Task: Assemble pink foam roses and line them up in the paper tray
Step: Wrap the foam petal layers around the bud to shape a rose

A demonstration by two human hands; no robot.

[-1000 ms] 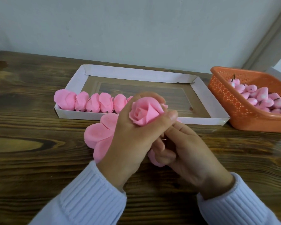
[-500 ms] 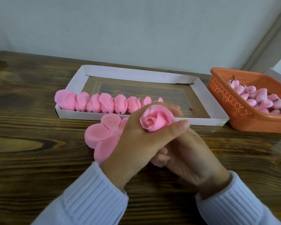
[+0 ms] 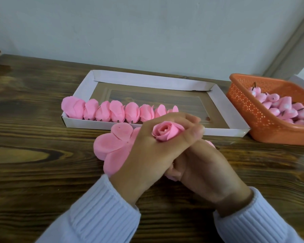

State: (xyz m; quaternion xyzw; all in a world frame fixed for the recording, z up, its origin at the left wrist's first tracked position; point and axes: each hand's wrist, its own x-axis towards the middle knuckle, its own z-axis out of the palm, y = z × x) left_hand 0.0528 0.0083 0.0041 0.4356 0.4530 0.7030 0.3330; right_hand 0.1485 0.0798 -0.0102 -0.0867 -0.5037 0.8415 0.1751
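My L hand [image 3: 147, 155] wraps the rose [image 3: 167, 132] to hold petals shut; my R hand [image 3: 212, 172] curls beneath, w/ its hold hidden, can't tell.

Tray [image 3: 147, 81] right end and back half open; rose row [image 3: 116, 112] fills near-left wall; basket [image 3: 244, 106] crowds right; petal stack [image 3: 109, 146] out front.

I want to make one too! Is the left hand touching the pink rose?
Touching. The head view shows the left hand curled round the rose, with its thumb and fingers pressed against the outer petals and no gap.
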